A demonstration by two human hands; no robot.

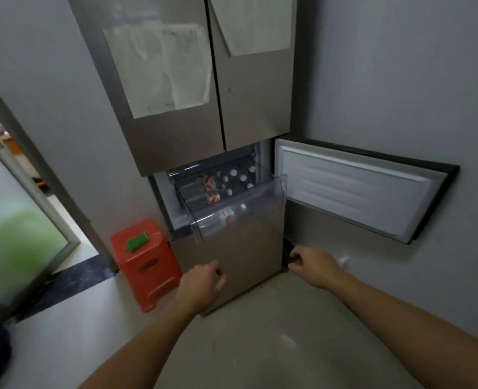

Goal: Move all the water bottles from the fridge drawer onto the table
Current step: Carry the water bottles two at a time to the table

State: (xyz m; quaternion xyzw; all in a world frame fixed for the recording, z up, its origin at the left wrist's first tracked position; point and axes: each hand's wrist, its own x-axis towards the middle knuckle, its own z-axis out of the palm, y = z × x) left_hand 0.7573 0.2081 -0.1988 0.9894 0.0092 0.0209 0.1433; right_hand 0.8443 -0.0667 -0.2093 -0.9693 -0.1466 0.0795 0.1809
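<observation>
A grey-walled corner holds a fridge (pixel 176 108); its clear drawer (pixel 232 203) is pulled out, water bottles (pixel 226 216) inside. At six o'clock, left hand (pixel 201 284) and right hand (pixel 313 265) hover empty, fingers (pixel 295 258) loosely curled.

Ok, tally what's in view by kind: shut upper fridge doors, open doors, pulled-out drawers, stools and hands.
Shut upper doors: 2
Open lower door: 1
Pulled-out drawer: 1
Orange stool: 1
Hands: 2, left hand, right hand
Total: 7
</observation>
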